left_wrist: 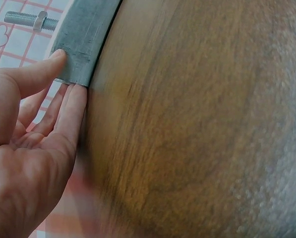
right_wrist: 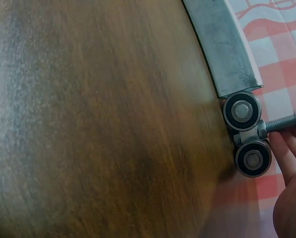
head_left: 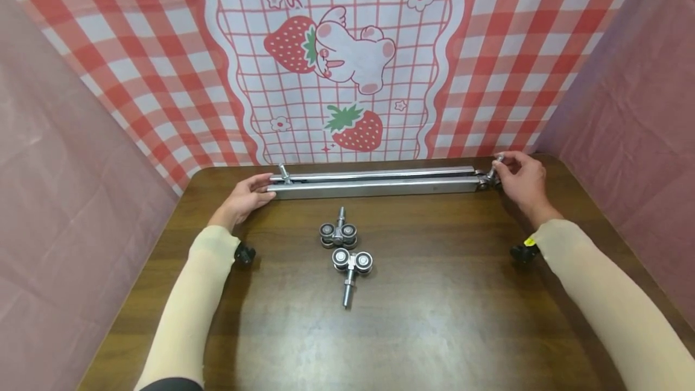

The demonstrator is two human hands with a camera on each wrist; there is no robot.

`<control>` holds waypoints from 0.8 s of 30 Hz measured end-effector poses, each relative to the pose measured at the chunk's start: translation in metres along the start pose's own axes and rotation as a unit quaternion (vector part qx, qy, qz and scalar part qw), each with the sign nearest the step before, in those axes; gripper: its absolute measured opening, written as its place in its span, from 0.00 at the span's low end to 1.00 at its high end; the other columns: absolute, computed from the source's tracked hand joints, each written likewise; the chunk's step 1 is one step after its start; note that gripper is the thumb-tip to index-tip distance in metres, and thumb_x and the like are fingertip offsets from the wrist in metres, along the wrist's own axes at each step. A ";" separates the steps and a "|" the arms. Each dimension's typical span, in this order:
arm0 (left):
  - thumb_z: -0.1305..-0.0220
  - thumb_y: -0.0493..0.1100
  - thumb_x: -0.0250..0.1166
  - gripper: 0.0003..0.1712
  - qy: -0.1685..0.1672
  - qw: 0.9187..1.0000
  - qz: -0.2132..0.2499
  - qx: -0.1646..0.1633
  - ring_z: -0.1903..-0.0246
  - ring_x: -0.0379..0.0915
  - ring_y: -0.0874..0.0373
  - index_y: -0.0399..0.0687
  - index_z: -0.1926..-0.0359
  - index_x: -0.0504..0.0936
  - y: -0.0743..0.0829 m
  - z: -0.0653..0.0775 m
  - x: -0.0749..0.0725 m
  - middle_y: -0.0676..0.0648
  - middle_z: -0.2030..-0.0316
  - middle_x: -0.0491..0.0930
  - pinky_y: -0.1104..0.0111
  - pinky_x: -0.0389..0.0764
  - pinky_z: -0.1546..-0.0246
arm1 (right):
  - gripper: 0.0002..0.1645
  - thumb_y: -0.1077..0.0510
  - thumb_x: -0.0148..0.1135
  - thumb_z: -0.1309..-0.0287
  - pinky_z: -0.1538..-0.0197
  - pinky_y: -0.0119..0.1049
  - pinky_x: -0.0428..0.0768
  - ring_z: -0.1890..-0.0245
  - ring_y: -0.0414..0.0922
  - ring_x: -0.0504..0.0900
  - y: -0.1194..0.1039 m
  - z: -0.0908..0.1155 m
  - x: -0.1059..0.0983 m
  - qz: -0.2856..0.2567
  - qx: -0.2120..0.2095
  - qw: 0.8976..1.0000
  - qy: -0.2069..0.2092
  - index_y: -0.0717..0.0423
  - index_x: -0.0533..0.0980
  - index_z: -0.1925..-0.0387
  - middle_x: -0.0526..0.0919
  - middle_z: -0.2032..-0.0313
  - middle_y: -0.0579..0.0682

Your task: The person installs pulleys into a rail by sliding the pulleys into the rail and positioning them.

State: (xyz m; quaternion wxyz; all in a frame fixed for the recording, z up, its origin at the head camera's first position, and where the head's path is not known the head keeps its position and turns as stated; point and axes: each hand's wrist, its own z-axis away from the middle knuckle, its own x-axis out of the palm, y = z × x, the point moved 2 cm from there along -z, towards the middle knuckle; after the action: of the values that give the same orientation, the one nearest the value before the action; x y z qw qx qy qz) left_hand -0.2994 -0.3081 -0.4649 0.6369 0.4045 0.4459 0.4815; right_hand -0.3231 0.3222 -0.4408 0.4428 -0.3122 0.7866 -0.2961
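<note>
A long grey metal track, with a slot along its top, lies across the back of the table. My left hand grips its left end, the thumb on the side wall and the other fingers at the end. Near that end a threaded bolt with a nut rises from the slot. At the track's right end my right hand pinches the bolt of a roller trolley. That trolley's wheels show outside the track, one right at its end edge.
Two more roller trolleys lie on the wooden table in front of the track, one with its bolt pointing away, the other with its bolt toward me. A strawberry-print cloth hangs behind, with pink curtains at both sides.
</note>
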 end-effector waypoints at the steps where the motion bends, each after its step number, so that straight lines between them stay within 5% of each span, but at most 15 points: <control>1: 0.17 0.30 0.61 0.44 0.000 1.000 -0.001 0.000 0.10 0.53 0.41 0.43 0.09 0.54 0.000 0.000 0.000 0.33 0.10 0.55 0.54 0.69 0.11 | 0.16 0.61 0.71 0.24 0.64 0.09 0.70 0.70 0.17 0.72 0.000 0.000 0.000 0.002 0.001 1.000 0.000 0.71 0.87 0.44 0.74 0.73 0.08; 24: 0.16 0.30 0.61 0.44 -0.004 1.000 -0.003 -0.004 0.10 0.53 0.42 0.45 0.08 0.54 0.001 0.002 0.000 0.34 0.10 0.54 0.55 0.69 0.11 | 0.17 0.58 0.72 0.24 0.64 0.07 0.69 0.73 0.12 0.71 0.000 -0.002 0.004 0.012 0.002 1.000 -0.011 0.70 0.87 0.46 0.70 0.74 0.10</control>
State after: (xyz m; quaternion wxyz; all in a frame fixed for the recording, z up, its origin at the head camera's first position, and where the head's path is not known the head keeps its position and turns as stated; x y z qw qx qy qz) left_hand -0.2982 -0.3084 -0.4633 0.6419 0.4024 0.4426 0.4798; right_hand -0.3263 0.3192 -0.4418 0.4552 -0.3052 0.7848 -0.2893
